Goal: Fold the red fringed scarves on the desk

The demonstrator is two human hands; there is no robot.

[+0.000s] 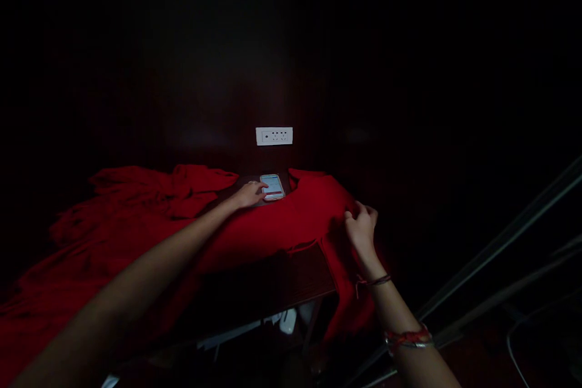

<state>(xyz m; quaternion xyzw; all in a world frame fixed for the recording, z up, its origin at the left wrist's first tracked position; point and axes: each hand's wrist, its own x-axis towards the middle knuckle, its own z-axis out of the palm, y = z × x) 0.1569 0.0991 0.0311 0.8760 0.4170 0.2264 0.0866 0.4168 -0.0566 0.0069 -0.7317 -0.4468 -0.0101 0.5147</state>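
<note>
A lit smartphone [273, 187] lies face up on the dark table. My left hand [251, 193] reaches to it from the left, its fingers stretched out and a fingertip on the left side of the screen. Around the phone spreads a red garment [313, 206] with a curved neckline, part of it hanging over the table's right end. At that garment's right edge is my right hand [361, 227], with bent fingers drawn toward the thumb. What sits between those fingers, if anything, is too dark and small to make out.
More red cloth [159, 188] is heaped on the left of the table [300, 273]. A white socket plate [274, 136] is on the dark wall behind. Beneath the tabletop are pale objects, including a white one [288, 321]. Diagonal rails [504, 236] run along the right.
</note>
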